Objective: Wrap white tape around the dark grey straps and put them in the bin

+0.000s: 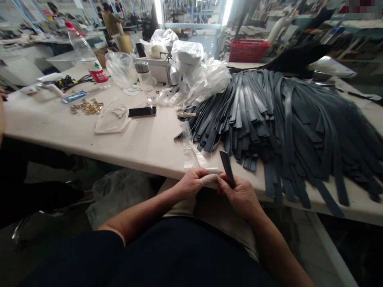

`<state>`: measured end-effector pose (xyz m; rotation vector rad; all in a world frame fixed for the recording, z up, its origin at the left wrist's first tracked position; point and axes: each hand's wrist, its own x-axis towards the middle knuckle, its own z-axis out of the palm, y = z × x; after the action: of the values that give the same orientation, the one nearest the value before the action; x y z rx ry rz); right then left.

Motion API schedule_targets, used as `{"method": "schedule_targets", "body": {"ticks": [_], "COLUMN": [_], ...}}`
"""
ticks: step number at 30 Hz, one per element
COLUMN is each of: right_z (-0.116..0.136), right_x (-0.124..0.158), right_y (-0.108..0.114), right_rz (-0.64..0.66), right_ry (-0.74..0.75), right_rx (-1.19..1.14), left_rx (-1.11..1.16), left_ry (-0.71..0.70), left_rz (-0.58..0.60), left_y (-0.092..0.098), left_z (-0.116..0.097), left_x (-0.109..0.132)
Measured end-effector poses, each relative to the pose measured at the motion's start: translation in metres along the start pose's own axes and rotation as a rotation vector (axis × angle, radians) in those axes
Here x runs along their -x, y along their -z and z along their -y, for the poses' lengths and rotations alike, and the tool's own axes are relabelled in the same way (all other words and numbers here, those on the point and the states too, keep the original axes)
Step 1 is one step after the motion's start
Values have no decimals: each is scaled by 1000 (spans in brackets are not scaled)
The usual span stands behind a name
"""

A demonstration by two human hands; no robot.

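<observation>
My right hand [242,196] is closed around a dark grey strap [227,167], whose flat end sticks up above the fingers. Close beside it, my left hand [191,183] is closed, with pale beige wrapping [209,179] round a finger. The fingertips of both hands meet at the table's front edge; what the left fingers pinch, if anything, is hidden. Just beyond the hands lie clear plastic strips [187,145]. A large heap of similar dark straps [284,119] spreads over the right side of the table, some ends hanging over the edge.
On the pale table [143,147] lie a phone [143,112], small gold-coloured metal parts [91,107] and a clear plastic pouch [112,123]. A glass jar [147,83], a tilted-looking water bottle [95,71] and plastic bags [206,75] stand behind. A red basket [247,50] is farther back.
</observation>
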<state>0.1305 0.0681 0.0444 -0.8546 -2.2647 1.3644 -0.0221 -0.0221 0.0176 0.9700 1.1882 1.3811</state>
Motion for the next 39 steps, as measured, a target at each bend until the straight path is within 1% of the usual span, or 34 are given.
{"method": "schedule_targets", "body": {"ticks": [3, 5, 7, 9, 11, 14, 15, 16, 17, 18, 19, 20, 23, 24, 26, 28, 30, 34, 39], "right_z": [-7, -12, -18, -26, -34, -42, -42, -40, -37, -34, -30, -26, -18, -17, -16, -15, -14, -11, -14], "right_x": [3, 8, 13, 15, 14, 15, 17, 20, 23, 27, 29, 30, 32, 31, 29, 26, 22, 20, 23], "right_y": [1, 1, 2, 8, 24, 67, 82, 93, 101, 103, 100, 93, 52, 37, 11, -5, -12, -13, -16], "right_rz": [11, 32, 18, -49, -182, -449, -516, -552, -560, -526, -443, -320, 116, 229, 376, 465, 501, 496, 544], "right_ry": [-9, -31, -62, -84, -92, -68, -59, -54, -56, -64, -78, -103, -186, -208, -235, -231, -216, -214, -265], "right_rx": [-44, -166, -338, -507, -632, -695, -692, -687, -694, -694, -674, -632, -447, -400, -364, -338, -314, -289, -306], "left_rx": [-220, -299, -246, -122, -26, 120, 192, 272, 354, 430, 497, 551, 661, 679, 690, 686, 686, 693, 698], "left_ry": [-95, -103, -40, 40, 82, 85, 89, 102, 121, 140, 159, 171, 149, 135, 109, 91, 79, 65, 51], "left_rz": [-86, -174, -233, -259, -289, -303, -307, -317, -334, -354, -372, -384, -367, -350, -320, -302, -296, -315, -307], "left_y": [4, 9, 13, 17, 19, 20, 19, 17, 14, 11, 8, 5, 1, 1, 1, 0, 0, 4, 8], "left_z": [-2, -6, -10, -10, -6, 3, 5, 5, 4, 1, -1, -4, -12, -13, -14, -15, -16, -14, -12], "left_x": [-3, -6, -8, -8, -9, -13, -15, -18, -20, -22, -25, -27, -35, -37, -38, -35, -32, -31, -33]}}
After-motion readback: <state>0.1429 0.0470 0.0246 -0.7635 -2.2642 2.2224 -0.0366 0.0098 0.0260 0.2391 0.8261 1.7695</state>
